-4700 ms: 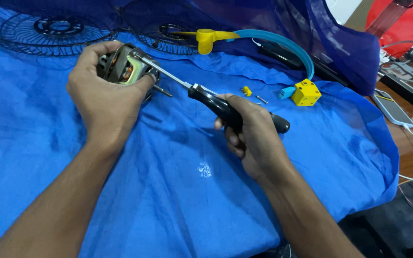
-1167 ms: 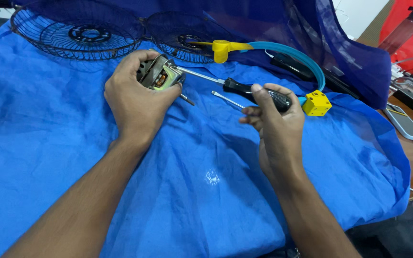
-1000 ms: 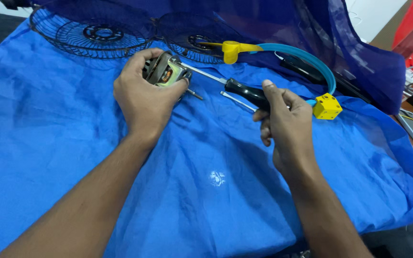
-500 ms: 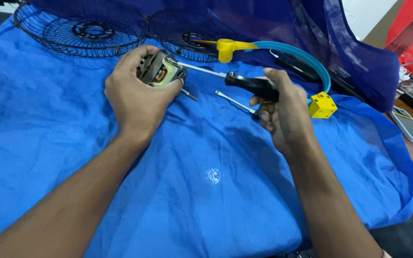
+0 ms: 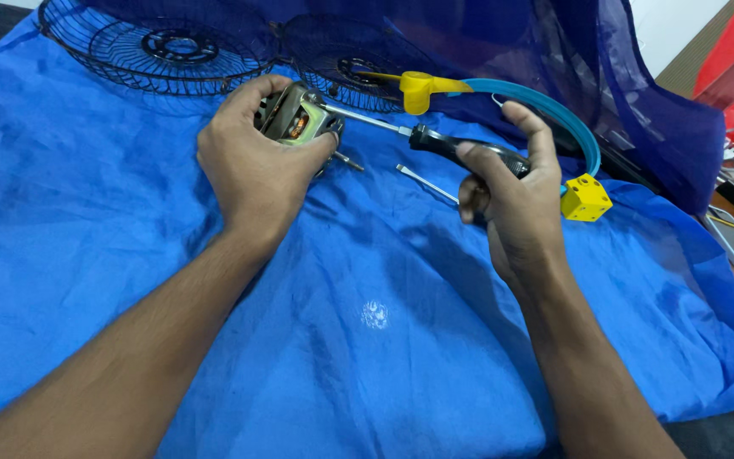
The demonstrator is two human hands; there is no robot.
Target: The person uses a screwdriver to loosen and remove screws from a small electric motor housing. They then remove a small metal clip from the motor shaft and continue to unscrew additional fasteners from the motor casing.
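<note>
Holding the motor (image 5: 297, 119) in a closed grip, the left hand (image 5: 256, 170) keeps it just above the blue cloth (image 5: 87, 221) that covers the surface, much where it was a moment ago. What has changed is on the other side: half a second back the right hand (image 5: 511, 200) lay low beside the screwdriver (image 5: 435, 140), and now its fingers curl over the black handle while the metal shaft runs left, its tip at the motor's upper edge. The thumb stands raised, so the grip looks loose rather than clamped. Judging from that, tool and motor are lined up again for work on a screw.

A second, thinner tool (image 5: 426, 183) lies on the cloth under the right hand's fingers, partly hidden. Two wire fan guards (image 5: 155, 51) rest at the far edge; nothing sits inside them. A yellow block (image 5: 586, 197) with a blue band (image 5: 537, 102) lies just right of the hand.
</note>
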